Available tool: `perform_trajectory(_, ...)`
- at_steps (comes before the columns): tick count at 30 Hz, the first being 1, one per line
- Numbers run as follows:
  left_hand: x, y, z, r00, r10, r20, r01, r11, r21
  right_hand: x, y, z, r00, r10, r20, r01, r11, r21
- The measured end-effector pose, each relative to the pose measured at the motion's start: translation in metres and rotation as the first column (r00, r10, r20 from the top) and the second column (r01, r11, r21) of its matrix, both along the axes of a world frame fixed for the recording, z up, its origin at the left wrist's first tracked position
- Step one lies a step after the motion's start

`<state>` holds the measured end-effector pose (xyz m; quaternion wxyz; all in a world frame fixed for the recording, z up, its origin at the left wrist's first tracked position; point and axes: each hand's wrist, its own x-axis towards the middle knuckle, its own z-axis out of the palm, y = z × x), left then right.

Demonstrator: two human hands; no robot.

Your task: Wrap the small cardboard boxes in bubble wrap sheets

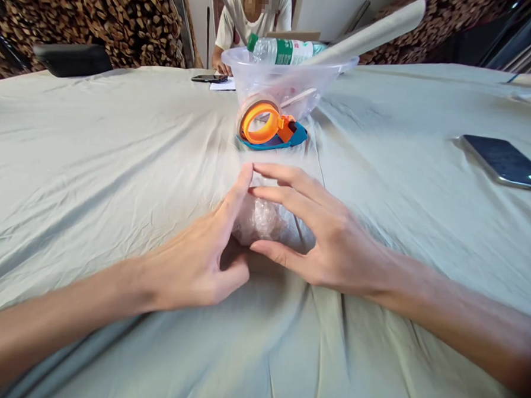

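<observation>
A small, crumpled bundle of clear bubble wrap (262, 216) lies on the cloth at the middle front, framed by both hands. My left hand (200, 261) curves around its left side, index finger stretched forward and thumb nearer me. From the right, my right hand (324, 232) reaches over it, two fingertips at its far edge and the thumb at its near edge. The fingertips of both hands meet at the far side. Whatever the wrap may contain is hidden. Just beyond stands a tape dispenser (286, 135), orange and blue, with a roll of tape on it.
Behind the dispenser, a translucent plastic basin (289, 81) holds a green-labelled bottle (282, 51) and a long white roll (372, 35). Phones lie at right (505, 161) and far back (209, 78). A dark case (72, 60) sits far left. A person (252, 14) sits opposite. Wrinkled cloth (95, 130) covers the table.
</observation>
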<state>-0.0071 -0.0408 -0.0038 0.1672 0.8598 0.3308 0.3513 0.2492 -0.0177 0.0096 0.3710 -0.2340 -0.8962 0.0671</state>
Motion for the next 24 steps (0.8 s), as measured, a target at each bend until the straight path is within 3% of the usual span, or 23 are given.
perform_trajectory(3,-0.006,0.003,0.008,1.000,-0.010,-0.014,0.010,0.999,0.033,0.001,0.003,-0.002,1.000,0.014,-0.024,-0.016,0.998,-0.060)
perform_trajectory(8,-0.006,-0.001,0.019,0.956,0.137,0.260,-0.206,0.944,0.257,0.001,0.007,-0.001,0.999,0.016,-0.039,-0.021,0.992,-0.123)
perform_trajectory(13,0.001,-0.017,0.018,0.951,0.216,0.222,-0.249,0.959,0.133,0.003,0.009,0.000,0.998,0.016,-0.065,-0.029,0.978,-0.205)
perform_trajectory(16,-0.001,-0.015,0.016,0.968,0.176,0.181,-0.201,0.971,0.131,0.006,0.011,0.001,0.996,0.021,-0.091,-0.045,0.963,-0.267)
perform_trajectory(21,-0.013,0.005,0.018,0.999,-0.046,0.027,0.039,0.975,0.220,0.008,0.011,-0.001,0.993,0.036,-0.109,-0.067,0.952,-0.300)
perform_trajectory(24,-0.015,0.014,0.018,0.999,-0.049,-0.012,0.051,0.964,0.262,0.008,0.008,-0.001,0.991,0.068,-0.116,-0.099,0.951,-0.292)
